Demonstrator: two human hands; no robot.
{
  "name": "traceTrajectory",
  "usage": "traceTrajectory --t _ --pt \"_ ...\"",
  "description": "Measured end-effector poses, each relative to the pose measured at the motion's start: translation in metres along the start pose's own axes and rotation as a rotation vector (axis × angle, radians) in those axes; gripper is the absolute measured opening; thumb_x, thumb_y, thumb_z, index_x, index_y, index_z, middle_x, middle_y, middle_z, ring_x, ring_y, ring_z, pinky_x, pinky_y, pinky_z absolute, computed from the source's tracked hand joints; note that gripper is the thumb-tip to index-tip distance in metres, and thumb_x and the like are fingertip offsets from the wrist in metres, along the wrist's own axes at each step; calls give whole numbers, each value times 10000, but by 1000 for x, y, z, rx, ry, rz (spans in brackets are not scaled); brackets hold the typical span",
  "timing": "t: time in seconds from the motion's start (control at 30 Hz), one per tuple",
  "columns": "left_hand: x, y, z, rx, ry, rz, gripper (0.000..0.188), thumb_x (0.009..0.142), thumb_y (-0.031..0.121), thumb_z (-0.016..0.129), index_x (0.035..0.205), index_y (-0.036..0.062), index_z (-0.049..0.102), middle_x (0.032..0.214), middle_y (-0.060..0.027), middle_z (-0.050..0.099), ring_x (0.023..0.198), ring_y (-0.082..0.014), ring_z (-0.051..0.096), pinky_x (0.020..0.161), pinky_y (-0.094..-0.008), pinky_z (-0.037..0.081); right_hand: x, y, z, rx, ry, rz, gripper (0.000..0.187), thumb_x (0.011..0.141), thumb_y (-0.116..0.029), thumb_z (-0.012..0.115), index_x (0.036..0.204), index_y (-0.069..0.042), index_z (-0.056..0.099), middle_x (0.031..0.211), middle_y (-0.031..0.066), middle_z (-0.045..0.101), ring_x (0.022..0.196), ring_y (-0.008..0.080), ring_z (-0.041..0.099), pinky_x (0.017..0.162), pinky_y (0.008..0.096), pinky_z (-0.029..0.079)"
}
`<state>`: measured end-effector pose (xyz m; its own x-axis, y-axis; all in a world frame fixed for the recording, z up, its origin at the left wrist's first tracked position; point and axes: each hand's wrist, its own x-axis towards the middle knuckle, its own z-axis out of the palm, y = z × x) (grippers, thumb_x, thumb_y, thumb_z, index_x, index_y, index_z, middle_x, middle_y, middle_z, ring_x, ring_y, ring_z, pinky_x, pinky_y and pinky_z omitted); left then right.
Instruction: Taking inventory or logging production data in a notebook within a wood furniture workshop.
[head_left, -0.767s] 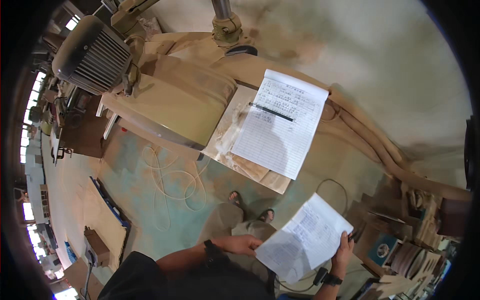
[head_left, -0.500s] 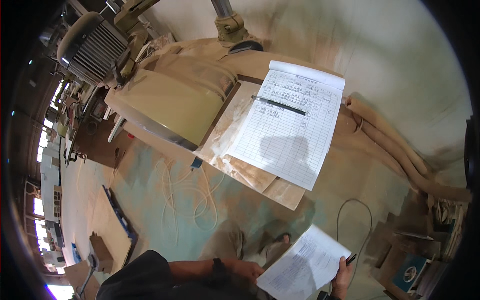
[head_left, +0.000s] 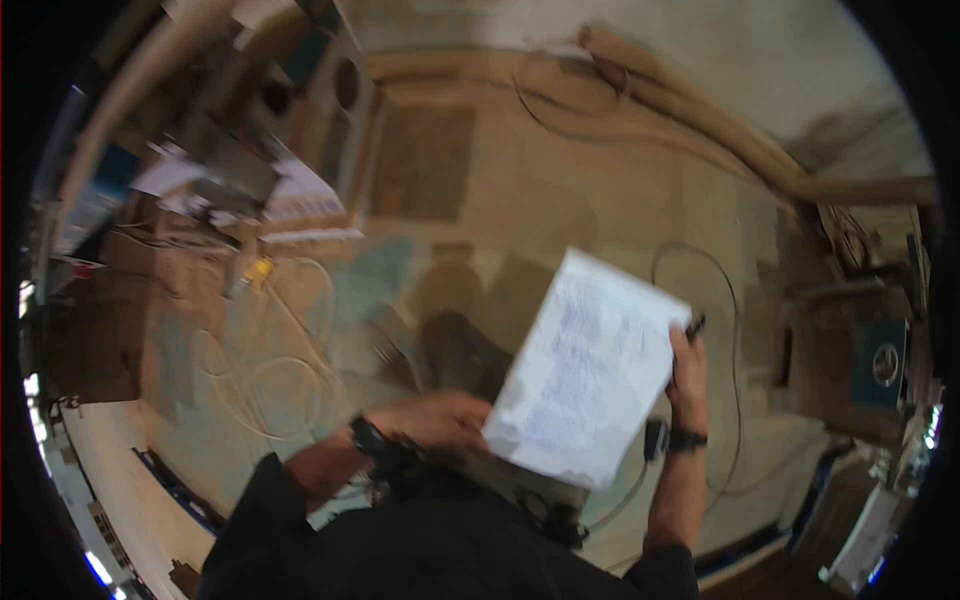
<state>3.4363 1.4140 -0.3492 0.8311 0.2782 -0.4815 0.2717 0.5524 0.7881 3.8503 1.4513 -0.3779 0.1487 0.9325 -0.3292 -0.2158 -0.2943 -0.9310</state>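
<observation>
A white sheet of paper (head_left: 590, 370) covered in blurred bluish writing is held tilted in front of my body. My left hand (head_left: 452, 418) pinches its lower left corner, the fingers somewhat smeared by motion. Along the right edge, my right hand (head_left: 688, 375) grips the sheet with the thumb on top. A dark pen (head_left: 697, 325) sticks out from that same hand. Dark bands circle both wrists.
At the upper left a dusty machine bears loose papers (head_left: 305, 205). A pale coiled hose (head_left: 265, 400) lies on the floor to the left. Thick dusty pipes (head_left: 700, 125) run at the upper right, above cardboard boxes (head_left: 840, 350). A thin dark cable (head_left: 738, 330) loops nearby.
My view has swung right, so the machine now sits at the upper left. Both hands and the sheet appear higher in view, still together. The large form with its pen is no longer clearly visible.
</observation>
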Motion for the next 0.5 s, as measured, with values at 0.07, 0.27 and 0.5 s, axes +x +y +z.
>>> traceTrajectory --t 0.07,0.27,0.5 --pt "10 -22 -23 -181 -7 158 372 1003 66 648 1367 -6 629 1189 -88 748 1036 -144 699 946 -306 546 33 20 1 101 -41 31 356 1075 -219 596 1306 52 590 1157 124 714 964 183 717 830 321 591" --pt "37 -51 -27 -115 36 162 335 996 61 649 1320 -25 643 1153 -104 758 1060 -166 707 973 -315 542 47 46 -3 158 -67 -3 359 1060 -247 626 1272 43 621 1121 127 734 945 202 739 809 329 609" --pt "40 -57 -5 -114 139 161 294 993 64 648 1277 -11 659 1129 -80 761 1016 -122 696 908 -284 541 52 73 -26 133 -45 152 402 1023 -269 683 1242 64 634 1131 149 733 945 222 741 817 341 605"
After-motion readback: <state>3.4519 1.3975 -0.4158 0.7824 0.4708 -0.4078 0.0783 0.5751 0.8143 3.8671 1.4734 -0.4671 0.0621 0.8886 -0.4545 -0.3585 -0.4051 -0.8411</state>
